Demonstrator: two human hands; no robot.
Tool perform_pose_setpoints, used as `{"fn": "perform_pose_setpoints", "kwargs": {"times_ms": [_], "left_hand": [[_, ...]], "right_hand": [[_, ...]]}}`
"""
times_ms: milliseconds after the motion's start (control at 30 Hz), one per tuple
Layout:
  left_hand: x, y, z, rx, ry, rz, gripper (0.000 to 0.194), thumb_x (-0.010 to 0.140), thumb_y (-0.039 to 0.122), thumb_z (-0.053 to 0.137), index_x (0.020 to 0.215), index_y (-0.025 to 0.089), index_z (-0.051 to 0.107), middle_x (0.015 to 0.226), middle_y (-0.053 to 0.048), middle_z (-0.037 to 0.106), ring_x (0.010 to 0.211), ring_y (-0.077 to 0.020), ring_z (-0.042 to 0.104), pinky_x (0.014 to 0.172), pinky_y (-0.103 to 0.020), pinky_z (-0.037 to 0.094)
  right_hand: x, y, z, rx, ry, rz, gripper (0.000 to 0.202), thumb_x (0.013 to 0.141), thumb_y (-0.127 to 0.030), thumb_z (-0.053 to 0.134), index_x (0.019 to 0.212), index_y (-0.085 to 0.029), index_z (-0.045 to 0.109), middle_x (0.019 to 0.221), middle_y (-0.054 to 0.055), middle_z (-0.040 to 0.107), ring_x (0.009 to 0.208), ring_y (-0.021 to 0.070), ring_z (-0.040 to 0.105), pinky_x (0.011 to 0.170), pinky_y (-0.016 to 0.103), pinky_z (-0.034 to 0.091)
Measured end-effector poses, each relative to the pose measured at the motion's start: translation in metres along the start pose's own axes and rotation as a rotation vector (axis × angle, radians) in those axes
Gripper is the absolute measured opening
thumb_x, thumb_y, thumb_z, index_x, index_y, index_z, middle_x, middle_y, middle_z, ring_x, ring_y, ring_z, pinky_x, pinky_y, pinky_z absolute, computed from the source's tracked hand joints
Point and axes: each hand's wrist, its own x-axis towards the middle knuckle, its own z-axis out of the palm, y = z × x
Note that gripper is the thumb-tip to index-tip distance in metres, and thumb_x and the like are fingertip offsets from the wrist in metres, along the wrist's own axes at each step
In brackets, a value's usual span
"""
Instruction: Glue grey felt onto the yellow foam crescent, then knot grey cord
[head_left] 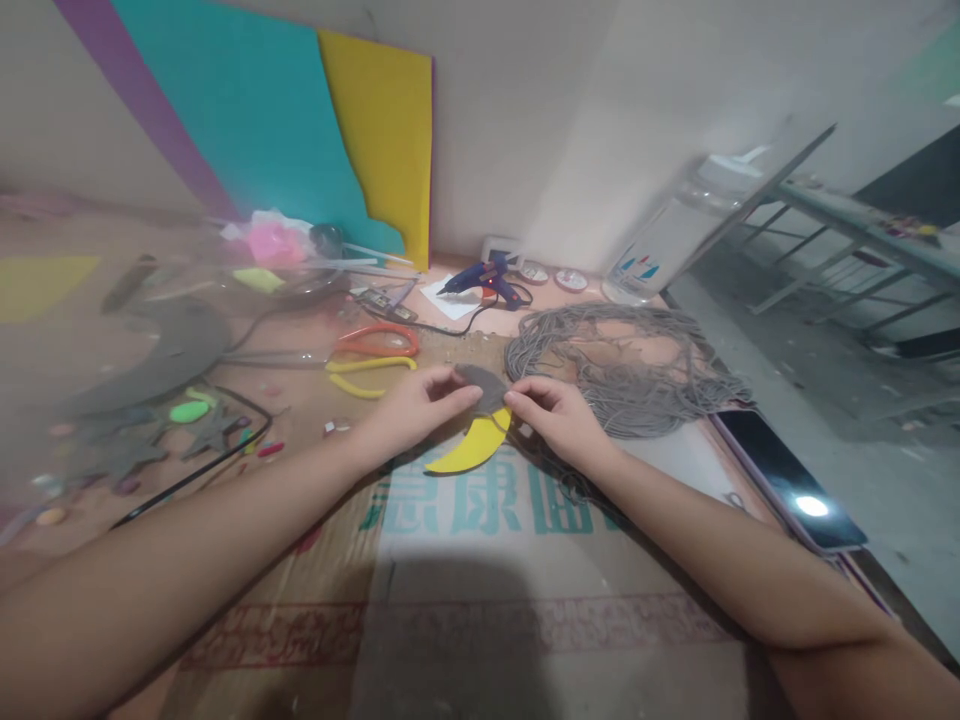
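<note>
Head view: left hand (431, 398) and right hand (553, 415), each grip closed on opposite edges of the grey piece (484, 388) above the cardboard (315, 585), should pinch lightly and evenly against bending; the yellow crescent (474, 446) beside it points near-left, its long axis slanting far-right

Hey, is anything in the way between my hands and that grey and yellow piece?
Nothing visible: the left hand and right hand meet the grey part at opposite edges. The grey cord lies beyond the right hand, not between.
</note>
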Motion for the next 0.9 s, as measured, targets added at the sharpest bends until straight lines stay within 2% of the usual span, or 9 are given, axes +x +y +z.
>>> {"fn": "perform_pose_setpoints", "kwargs": {"times_ms": [133, 300, 433, 533, 667, 900], "left_hand": [[0.0001, -0.0042, -0.0006, 0.042, 0.009, 0.022, 0.034, 0.081, 0.048, 0.065, 0.085, 0.015, 0.068, 0.064, -0.001, 0.061, 0.052, -0.0117, 0.049, 0.047, -0.021, 0.035], [-0.0014, -0.0052, 0.0005, 0.116, 0.033, 0.032, 0.029, 0.082, 0.045, 0.064, 0.079, 0.016, 0.066, 0.059, 0.001, 0.059, 0.051, -0.0128, 0.050, 0.048, -0.022, 0.036], [-0.0001, -0.0050, -0.0008, 0.086, 0.001, 0.067, 0.033, 0.085, 0.048, 0.061, 0.076, 0.016, 0.066, 0.062, 0.000, 0.061, 0.055, -0.0128, 0.051, 0.052, -0.022, 0.038], [0.0013, -0.0051, -0.0024, 0.028, 0.019, 0.096, 0.035, 0.087, 0.049, 0.058, 0.074, 0.016, 0.065, 0.065, 0.000, 0.062, 0.058, -0.0124, 0.052, 0.056, -0.022, 0.040], [0.0018, -0.0060, -0.0026, 0.051, 0.005, 0.045, 0.031, 0.082, 0.047, 0.065, 0.083, 0.017, 0.063, 0.063, 0.002, 0.060, 0.054, -0.0110, 0.049, 0.052, -0.021, 0.037], [0.0009, -0.0051, -0.0031, 0.081, -0.010, 0.022, 0.036, 0.083, 0.052, 0.059, 0.074, 0.016, 0.059, 0.061, 0.002, 0.059, 0.052, -0.0109, 0.049, 0.051, -0.022, 0.037]], "right_hand": [[-0.0016, -0.0020, 0.0007, -0.111, 0.006, -0.076, 0.027, 0.081, -0.043, 0.063, 0.073, -0.017, 0.063, 0.062, -0.001, 0.057, 0.055, 0.0102, 0.049, 0.053, 0.022, 0.040], [-0.0040, -0.0044, 0.0023, -0.255, 0.009, -0.148, 0.024, 0.084, -0.038, 0.060, 0.072, -0.018, 0.061, 0.063, -0.001, 0.056, 0.054, 0.0101, 0.048, 0.052, 0.022, 0.039], [-0.0035, -0.0034, 0.0018, -0.235, -0.015, -0.118, 0.028, 0.087, -0.042, 0.057, 0.072, -0.018, 0.059, 0.057, -0.002, 0.052, 0.049, 0.0097, 0.045, 0.048, 0.022, 0.036], [-0.0028, -0.0017, 0.0004, -0.211, -0.012, -0.098, 0.028, 0.087, -0.042, 0.056, 0.074, -0.018, 0.059, 0.055, -0.003, 0.051, 0.048, 0.0101, 0.045, 0.048, 0.022, 0.035], [-0.0027, -0.0008, -0.0009, -0.252, 0.002, -0.128, 0.027, 0.088, -0.041, 0.056, 0.073, -0.018, 0.060, 0.056, -0.003, 0.051, 0.050, 0.0104, 0.045, 0.051, 0.022, 0.035], [-0.0023, -0.0023, 0.0007, -0.306, -0.009, -0.169, 0.029, 0.090, -0.040, 0.054, 0.074, -0.017, 0.060, 0.057, -0.003, 0.052, 0.053, 0.0100, 0.046, 0.054, 0.021, 0.036]]}}
